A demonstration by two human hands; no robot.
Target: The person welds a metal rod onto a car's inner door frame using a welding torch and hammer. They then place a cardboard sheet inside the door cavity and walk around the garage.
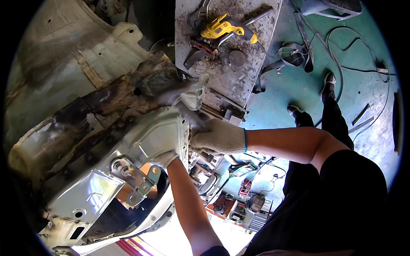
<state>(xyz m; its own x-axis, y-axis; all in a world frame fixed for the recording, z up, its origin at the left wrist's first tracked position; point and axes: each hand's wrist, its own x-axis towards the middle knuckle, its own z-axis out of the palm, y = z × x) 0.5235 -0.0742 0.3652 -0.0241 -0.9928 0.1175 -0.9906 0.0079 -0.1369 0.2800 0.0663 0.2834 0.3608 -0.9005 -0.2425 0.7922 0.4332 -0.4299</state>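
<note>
A large pale car body panel (147, 138) with rusty, scorched seams fills the left side. My left hand (164, 158), in a knitted work glove, rests against its edge above a metal hinge bracket (145, 186); its fingers are hidden. My right hand (220, 136), in a similar glove with a blue cuff, is closed at the panel's right edge. From that fist a dark tool (191, 114) points up and left toward a pale bracket (195, 94). Motion smears the tool, so I cannot make out its kind.
Beyond the panel stands a dirty grey workbench (247, 81) bearing a yellow-and-black power tool (222, 29) and a wrench (199, 16). Straps (294, 55) and a cable (341, 77) lie on the green floor at right. Several tools and boxes (239, 209) sit low between my arms.
</note>
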